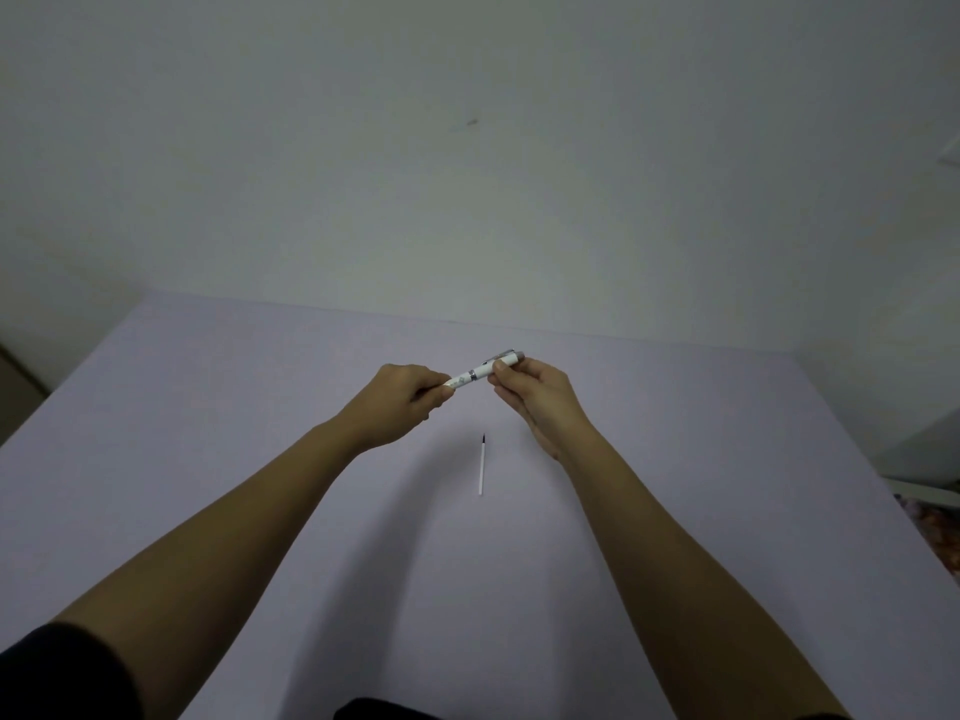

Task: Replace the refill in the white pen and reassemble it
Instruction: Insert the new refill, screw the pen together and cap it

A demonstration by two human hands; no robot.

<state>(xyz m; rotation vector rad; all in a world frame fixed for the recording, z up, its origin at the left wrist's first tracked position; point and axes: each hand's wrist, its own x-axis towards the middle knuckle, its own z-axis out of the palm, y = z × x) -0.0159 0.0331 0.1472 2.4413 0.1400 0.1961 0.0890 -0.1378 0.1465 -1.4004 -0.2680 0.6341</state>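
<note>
I hold a white pen (pixel 477 374) with a silver band and clip above the table, slanting up to the right. My left hand (pixel 402 402) pinches its lower left end, and that tip is hidden in my fingers. My right hand (pixel 535 394) grips the upper right end near the clip. A thin white refill (pixel 482 467) with a dark tip lies flat on the lavender table (pixel 208 407), below and between my hands, tip pointing away from me.
The table's far edge meets a plain pale wall (pixel 467 148). Beyond the table's right edge stands a pale object (pixel 924 449), with a patterned floor (pixel 935 537) below it. A dark item (pixel 379 709) shows at the bottom edge.
</note>
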